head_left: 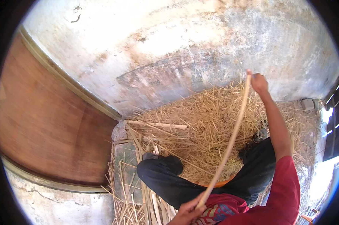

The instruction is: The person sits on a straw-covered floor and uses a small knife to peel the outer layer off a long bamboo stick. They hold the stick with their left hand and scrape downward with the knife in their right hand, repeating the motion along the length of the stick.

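A long, pale bamboo strip [233, 135] runs slantwise in front of me, from near my belly up and away to the right. At its far upper end my right hand [258, 83] is closed on it, with the arm stretched out toward the wall. My left hand [190, 212] grips the lower end close to my shirt, its fingers wrapped around the strip. Beneath the strip lies a thick heap of thin, straw-coloured shavings [207, 116], between and beyond my bent legs.
More pale strips [154, 198] lie in a bundle left of my legs, with another strip [158, 124] beyond. A stained wall [199, 63] rises ahead. At left is a brown wooden door [53, 123]. A grey block [308, 104] sits at far right. Something orange [224, 183] shows under the strip.
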### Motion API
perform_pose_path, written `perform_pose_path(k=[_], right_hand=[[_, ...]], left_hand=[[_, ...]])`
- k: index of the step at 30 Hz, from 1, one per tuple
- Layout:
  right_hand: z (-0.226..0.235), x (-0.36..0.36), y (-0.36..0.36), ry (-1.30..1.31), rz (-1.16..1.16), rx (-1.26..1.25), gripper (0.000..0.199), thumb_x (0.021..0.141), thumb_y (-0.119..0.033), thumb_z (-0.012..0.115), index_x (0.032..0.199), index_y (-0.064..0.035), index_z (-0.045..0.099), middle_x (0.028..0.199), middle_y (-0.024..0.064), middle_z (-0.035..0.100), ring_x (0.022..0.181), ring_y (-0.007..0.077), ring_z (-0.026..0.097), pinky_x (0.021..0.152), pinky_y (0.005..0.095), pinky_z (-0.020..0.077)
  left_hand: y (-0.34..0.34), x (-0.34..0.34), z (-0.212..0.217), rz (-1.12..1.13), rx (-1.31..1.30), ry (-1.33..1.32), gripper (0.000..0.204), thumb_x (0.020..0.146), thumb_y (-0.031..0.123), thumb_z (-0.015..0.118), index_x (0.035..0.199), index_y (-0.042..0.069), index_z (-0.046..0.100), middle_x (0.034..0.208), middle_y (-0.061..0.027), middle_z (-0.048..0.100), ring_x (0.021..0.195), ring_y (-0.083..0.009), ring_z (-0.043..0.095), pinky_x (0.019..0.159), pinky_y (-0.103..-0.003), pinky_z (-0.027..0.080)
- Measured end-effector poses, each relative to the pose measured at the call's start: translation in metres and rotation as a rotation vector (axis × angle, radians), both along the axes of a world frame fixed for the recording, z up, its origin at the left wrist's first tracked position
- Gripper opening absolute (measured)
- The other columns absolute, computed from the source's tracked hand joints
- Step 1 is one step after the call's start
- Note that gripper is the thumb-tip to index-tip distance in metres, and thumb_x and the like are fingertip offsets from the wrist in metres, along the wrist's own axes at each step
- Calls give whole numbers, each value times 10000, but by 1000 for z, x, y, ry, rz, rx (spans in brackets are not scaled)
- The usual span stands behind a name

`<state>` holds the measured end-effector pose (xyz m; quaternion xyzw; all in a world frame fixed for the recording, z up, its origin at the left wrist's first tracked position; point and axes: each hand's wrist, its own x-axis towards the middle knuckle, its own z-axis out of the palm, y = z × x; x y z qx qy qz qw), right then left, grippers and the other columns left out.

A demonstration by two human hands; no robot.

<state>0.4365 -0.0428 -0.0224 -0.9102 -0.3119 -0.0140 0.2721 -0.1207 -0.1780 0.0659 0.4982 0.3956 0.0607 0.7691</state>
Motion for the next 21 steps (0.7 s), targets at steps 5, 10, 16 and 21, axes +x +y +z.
perform_pose_path(k=[5, 10, 16, 21], right_hand=[[5, -28, -8, 113, 131, -47, 862, 841, -792, 223, 631, -41, 590, 622, 108, 583, 611, 223, 584, 573, 435, 477], [54, -224, -38, 0, 804, -57, 756, 744, -801, 448, 685, -81, 668, 531, 114, 557, 522, 272, 597, 510, 419, 463], [44, -235, -32, -283, 961, 80, 721, 690, -782, 559, 538, -77, 567, 437, 83, 481, 402, 279, 525, 417, 395, 416], [31, -213, -14, -316, 819, 108, 731, 737, -791, 485, 555, -91, 586, 417, 61, 460, 371, 249, 502, 386, 376, 402]], left_hand=[[20, -1, -22, 156, -219, -197, 524, 942, 122, 521, 1419, 42, 319, 591, 38, 387, 473, -63, 356, 480, -227, 343], [50, 23, -22, 276, -241, -422, 459, 989, 202, 434, 1397, 18, 328, 534, 39, 340, 416, -61, 287, 492, -222, 292], [56, 37, -11, 261, -267, -457, 433, 1018, 217, 380, 1408, 39, 320, 537, 46, 314, 401, -52, 264, 465, -205, 272], [54, 44, -14, 277, -284, -443, 434, 1012, 222, 393, 1398, 32, 334, 531, 52, 290, 408, -52, 256, 469, -210, 261]])
